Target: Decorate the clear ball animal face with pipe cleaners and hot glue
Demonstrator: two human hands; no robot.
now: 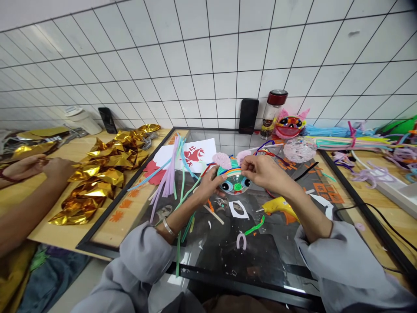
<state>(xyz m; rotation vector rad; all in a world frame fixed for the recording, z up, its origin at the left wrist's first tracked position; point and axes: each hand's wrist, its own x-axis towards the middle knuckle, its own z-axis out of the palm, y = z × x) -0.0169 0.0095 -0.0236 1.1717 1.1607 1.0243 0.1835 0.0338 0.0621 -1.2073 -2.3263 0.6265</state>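
A clear round animal-head craft (237, 188) has large blue eyes, a green nose, pink ears and rows of coloured pipe cleaners (233, 171) over its top. My left hand (211, 183) is closed around its left side, with the thumb near the eye. At the upper right of the craft, my right hand (260, 171) is pinched by the ends of the pipe-cleaner rows; its fingertips partly hide what they grip. Just below lie a white paper with an eye-shaped cutout (238, 209), a yellow glue gun (278, 208) and a bent lilac pipe cleaner (241, 241).
Loose pipe cleaners (167, 176) lie left of the craft by a red paper-cut sheet (195, 156). Behind stand a phone (248, 116), a bottle (273, 115) and a pink cat-like craft (289, 124). Another person's hands (42, 167) work beside gold foil (97, 174). A cable (387, 219) crosses the right.
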